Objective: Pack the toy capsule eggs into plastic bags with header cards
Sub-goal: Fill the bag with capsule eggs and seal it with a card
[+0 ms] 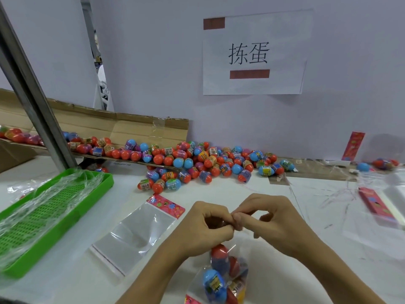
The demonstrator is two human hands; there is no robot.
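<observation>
Pinching the open mouth of the filled plastic bag (pixel 225 275) with both hands, left hand (pixel 210 224) and right hand (pixel 269 220), fingertips meeting above the surface (pixel 252 189). Best sealed flat, capsule eggs (pixel 215 285) hanging below, flap aligned squarely before pressing.

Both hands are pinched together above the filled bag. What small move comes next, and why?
Probably finish closing the clear plastic bag of capsule eggs: the left hand and right hand both pinch its top edge, eggs already sit inside, so sealing looks next.
</observation>
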